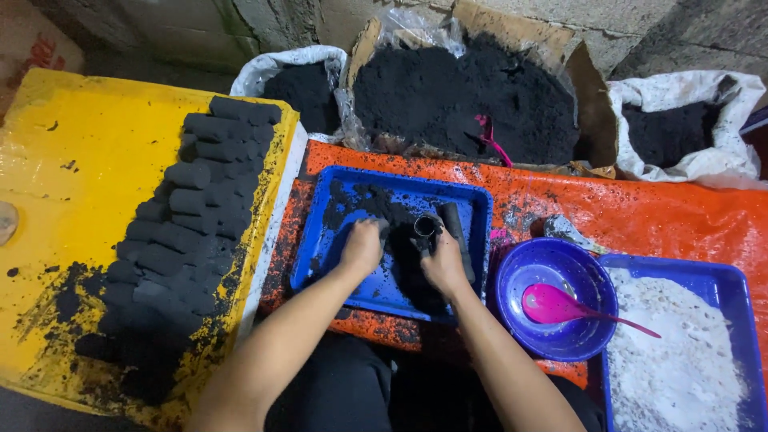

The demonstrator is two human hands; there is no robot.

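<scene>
My left hand (pixel 364 244) presses into a heap of black powder (pixel 376 210) inside a blue tray (pixel 320 240), fingers curled around a clump of it. My right hand (pixel 442 260) grips a short black tube mould (pixel 427 227), its open end facing up. A second black cylinder (pixel 453 220) lies in the tray just right of the mould. To the left, several black cylindrical briquettes (pixel 192 216) lie stacked in rows on a yellow board (pixel 80 184).
A purple bowl (pixel 524 276) holding a pink spoon (pixel 560 308) stands right of the tray, beside a blue tray of white powder (pixel 672 352). Behind, a cardboard box (pixel 464 96) and two white sacks (pixel 688 120) (pixel 298 80) hold black powder. An orange sheet (pixel 640 212) covers the table.
</scene>
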